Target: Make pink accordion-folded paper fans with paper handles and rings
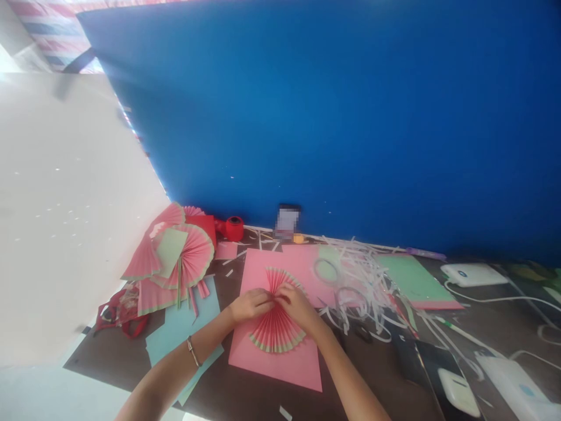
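A pleated pink paper fan [280, 333] with a green edge lies spread over a pink sheet [249, 358] in front of me. My left hand [252, 306] pinches the fan's gathered middle from the left. From the right, my right hand [294, 302] grips the same spot, its fingers meeting the left ones. Folds fan out both above and below my hands. The fingertips cover the centre, so how the pleats are joined there is hidden.
Finished-looking pink fans [195, 257] are piled at the left over blue paper [175, 333]. White paper strips [363, 275] tangle at the right beside a green sheet [416, 280]. A red tape roll [234, 228] stands near the blue partition [328, 117]. A white device [473, 275] and cables lie far right.
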The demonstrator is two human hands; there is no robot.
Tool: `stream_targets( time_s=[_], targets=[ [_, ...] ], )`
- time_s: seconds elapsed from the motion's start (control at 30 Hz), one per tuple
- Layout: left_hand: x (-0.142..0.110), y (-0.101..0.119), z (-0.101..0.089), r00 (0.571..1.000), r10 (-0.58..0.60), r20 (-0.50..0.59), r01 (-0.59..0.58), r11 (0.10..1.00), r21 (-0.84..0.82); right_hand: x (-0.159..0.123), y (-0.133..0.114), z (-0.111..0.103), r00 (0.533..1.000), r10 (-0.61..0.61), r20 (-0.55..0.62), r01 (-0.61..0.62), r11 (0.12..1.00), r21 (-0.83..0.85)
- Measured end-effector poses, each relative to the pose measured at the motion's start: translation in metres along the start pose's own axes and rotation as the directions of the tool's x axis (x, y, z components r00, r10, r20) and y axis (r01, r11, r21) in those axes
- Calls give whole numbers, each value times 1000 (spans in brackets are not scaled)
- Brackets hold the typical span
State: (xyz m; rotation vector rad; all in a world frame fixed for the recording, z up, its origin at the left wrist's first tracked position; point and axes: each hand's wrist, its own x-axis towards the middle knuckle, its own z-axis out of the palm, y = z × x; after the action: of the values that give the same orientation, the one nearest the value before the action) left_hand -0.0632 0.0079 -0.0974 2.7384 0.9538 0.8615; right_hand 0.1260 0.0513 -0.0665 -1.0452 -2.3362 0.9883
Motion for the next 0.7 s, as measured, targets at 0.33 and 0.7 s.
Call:
stream_targets(
  time_s=[0.33,0.7],
  targets=[
    [-4,1,2,994,-105,28,107,990,-96,-1,0,6,999,-1,-35,-1,999,-38],
    [-7,-4,2,999,-26,-29,29,995,96,-5,-6,-2,999,-36,3,36,994,-105]
  ],
)
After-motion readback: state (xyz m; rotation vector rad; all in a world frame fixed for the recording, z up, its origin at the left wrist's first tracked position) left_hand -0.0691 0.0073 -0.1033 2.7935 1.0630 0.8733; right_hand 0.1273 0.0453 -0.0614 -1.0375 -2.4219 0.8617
